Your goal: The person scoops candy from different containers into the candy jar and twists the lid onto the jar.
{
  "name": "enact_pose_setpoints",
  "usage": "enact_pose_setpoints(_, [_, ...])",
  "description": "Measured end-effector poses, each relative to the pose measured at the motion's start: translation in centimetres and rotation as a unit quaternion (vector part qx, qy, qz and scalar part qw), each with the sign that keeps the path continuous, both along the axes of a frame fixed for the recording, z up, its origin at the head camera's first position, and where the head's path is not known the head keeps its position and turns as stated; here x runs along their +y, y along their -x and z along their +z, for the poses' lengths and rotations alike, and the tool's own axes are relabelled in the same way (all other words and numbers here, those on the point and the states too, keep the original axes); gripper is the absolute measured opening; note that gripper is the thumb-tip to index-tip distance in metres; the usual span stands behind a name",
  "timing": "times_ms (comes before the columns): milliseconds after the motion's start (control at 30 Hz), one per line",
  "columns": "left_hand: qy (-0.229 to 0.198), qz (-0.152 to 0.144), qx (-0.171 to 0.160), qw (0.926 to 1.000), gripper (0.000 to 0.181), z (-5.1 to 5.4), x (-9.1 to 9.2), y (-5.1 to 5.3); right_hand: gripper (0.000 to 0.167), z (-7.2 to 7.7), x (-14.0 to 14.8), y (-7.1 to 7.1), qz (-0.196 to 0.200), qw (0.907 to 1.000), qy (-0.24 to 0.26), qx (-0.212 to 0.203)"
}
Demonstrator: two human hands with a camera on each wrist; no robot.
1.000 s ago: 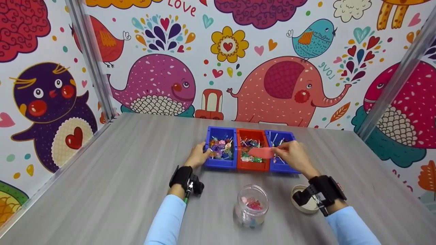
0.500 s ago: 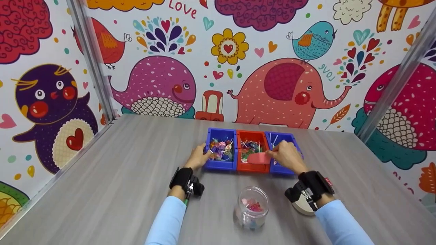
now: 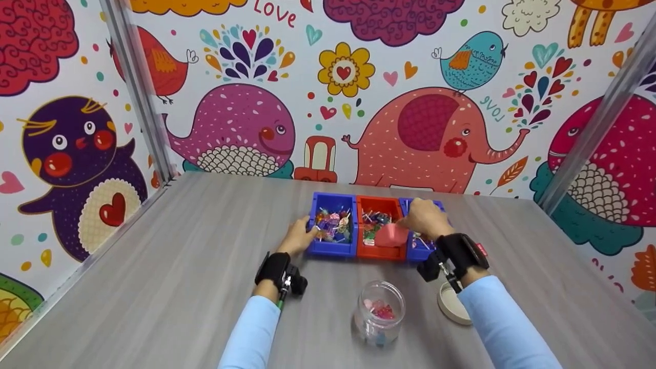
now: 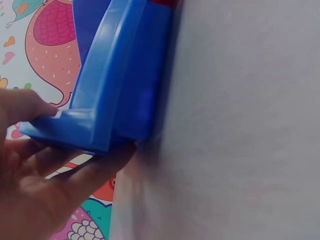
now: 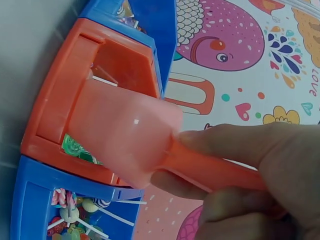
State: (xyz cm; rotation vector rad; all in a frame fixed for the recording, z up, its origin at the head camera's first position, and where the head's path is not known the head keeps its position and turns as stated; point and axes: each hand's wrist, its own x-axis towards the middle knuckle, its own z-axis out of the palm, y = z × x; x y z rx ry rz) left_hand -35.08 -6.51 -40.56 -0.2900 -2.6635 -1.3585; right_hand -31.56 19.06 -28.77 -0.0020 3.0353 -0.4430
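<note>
My right hand (image 3: pixel 426 219) grips the handle of a pink plastic scoop (image 5: pixel 125 130). The scoop's blade is tipped into the red bin (image 3: pixel 380 252), above wrapped candies and lollipop sticks; its inside is hidden from the right wrist view. On the far left of the row, my left hand (image 3: pixel 298 236) holds the side of a blue bin (image 3: pixel 332 250) full of candies. In the left wrist view its thumb lies on the rim (image 4: pixel 60 127) and its fingers are beneath. A second blue bin (image 3: pixel 421 254) with lollipops stands right of the red one, partly covered by my right hand.
An uncapped clear jar (image 3: pixel 378 328) with pink and red candies inside stands in front of the bins. To its right a round pale lid (image 3: pixel 453 310) lies on the grey table (image 3: pixel 205 287). A patterned wall (image 3: pixel 328 118) rises behind the bins.
My right hand has moved left and farther from me, turning so the scoop tilts from lying flat to steeper over the red bin. My left hand stays on the blue bin.
</note>
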Motion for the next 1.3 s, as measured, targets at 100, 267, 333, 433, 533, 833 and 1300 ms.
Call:
enact_pose_setpoints(100, [-0.012,0.002,-0.007,0.9999,0.038,0.0,0.1,0.1,0.048,0.2,-0.3,0.3,-0.006,1.0,-0.001,-0.006])
enact_pose_setpoints(267, [-0.001,-0.007,0.024,0.9997,0.043,-3.2,-0.6,3.2,0.049,-0.1,-1.0,0.6,-0.02,0.9997,-0.016,-0.004])
enact_pose_setpoints(333, [0.021,-0.011,0.069,0.9974,0.048,-5.7,-1.1,5.3,0.047,-0.4,-1.1,0.7,-0.025,0.9995,-0.02,-0.004])
enact_pose_setpoints(433, [0.025,-0.013,0.075,0.9968,0.047,-5.9,-1.1,5.4,0.045,-0.9,-1.2,0.6,-0.028,0.9994,-0.021,0.001])
enact_pose_setpoints(533, [0.02,-0.008,0.038,0.9991,0.038,-2.6,-0.5,2.2,0.045,-1.2,-1.2,0.6,-0.029,0.9994,-0.019,0.008])
enact_pose_setpoints(833, [-0.005,0.0,-0.012,0.9999,0.041,0.3,0.0,-0.3,0.037,-2.7,-1.3,0.6,-0.03,0.9987,-0.016,0.037])
enact_pose_setpoints(1300, [0.001,-0.008,-0.004,1.0,0.039,0.1,0.0,-0.2,0.028,-6.3,-0.8,0.9,0.014,0.9836,-0.022,0.178])
